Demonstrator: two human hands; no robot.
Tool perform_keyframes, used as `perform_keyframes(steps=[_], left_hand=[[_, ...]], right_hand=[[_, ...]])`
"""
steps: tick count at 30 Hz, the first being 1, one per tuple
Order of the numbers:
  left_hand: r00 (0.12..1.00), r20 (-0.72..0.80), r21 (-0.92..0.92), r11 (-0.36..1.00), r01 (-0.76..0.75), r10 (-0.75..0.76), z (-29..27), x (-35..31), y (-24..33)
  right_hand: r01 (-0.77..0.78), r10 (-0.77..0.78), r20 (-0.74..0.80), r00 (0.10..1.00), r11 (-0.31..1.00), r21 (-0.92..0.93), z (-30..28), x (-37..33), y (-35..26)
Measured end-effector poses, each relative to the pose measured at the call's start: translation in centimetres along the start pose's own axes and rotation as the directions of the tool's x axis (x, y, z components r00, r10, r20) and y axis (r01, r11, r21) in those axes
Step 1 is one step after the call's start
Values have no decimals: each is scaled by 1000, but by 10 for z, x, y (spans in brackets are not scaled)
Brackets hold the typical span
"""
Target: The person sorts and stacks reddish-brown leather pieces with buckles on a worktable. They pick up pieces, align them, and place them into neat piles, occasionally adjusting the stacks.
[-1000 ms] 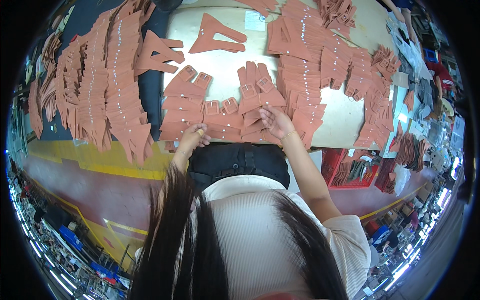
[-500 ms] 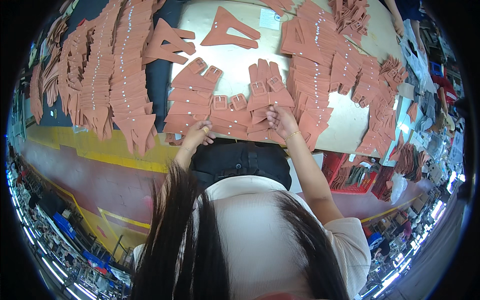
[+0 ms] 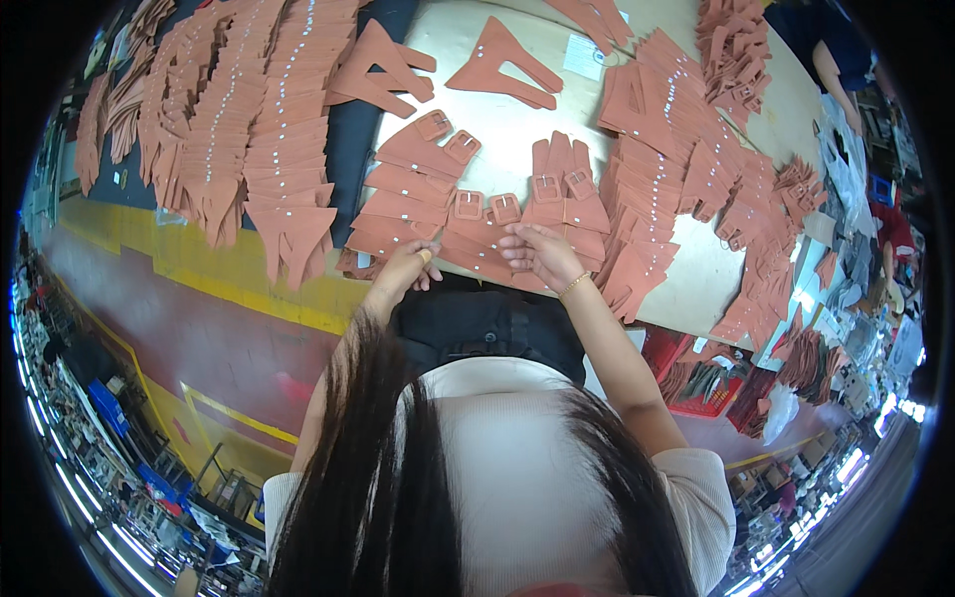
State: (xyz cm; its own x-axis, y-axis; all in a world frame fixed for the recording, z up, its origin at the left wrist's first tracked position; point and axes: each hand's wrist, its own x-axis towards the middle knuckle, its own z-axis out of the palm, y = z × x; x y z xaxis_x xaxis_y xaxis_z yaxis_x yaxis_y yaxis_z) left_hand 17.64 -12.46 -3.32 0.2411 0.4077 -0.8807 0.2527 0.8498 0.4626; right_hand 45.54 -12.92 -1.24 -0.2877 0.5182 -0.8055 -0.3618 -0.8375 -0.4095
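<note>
My left hand [image 3: 410,265] rests on the near end of a fanned stack of terracotta leather straps with buckles [image 3: 413,189] at the table's front edge. My right hand [image 3: 537,251] lies flat on a second overlapped row of buckled straps [image 3: 487,221], fingers spread and pressing them down; a thin bracelet circles its wrist. A third group of buckled straps [image 3: 562,184] stands just beyond the right hand. Neither hand lifts a piece clear of the pale tabletop [image 3: 517,124].
Long rows of cut leather pieces [image 3: 269,129] cover the dark surface on the left. More piles [image 3: 686,149] crowd the right side. Triangular cutouts [image 3: 502,65] lie at the back. Red bins [image 3: 716,383] sit under the table. Another person's arm [image 3: 831,65] shows far right.
The view has shifted closer to the table. My right hand slid left along the strap row, and my left hand stayed on the front stack.
</note>
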Motion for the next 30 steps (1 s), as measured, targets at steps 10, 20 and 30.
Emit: perform_keyframes(steps=[10,20,30], left_hand=[[995,-89,-206,976,-66,49,-21,-9,-20],[994,-110,-220,975,-36,12,-23,-8,-39],[998,-60,-183,983,14,-26,-6,-6,-31]], right_hand=[[80,-80,-1,997,993,-86,8,13,-25],[209,-592,-50,804,360,-909,-11,11,-21],[246,-650,443,618,-375,-894,41,23,25]])
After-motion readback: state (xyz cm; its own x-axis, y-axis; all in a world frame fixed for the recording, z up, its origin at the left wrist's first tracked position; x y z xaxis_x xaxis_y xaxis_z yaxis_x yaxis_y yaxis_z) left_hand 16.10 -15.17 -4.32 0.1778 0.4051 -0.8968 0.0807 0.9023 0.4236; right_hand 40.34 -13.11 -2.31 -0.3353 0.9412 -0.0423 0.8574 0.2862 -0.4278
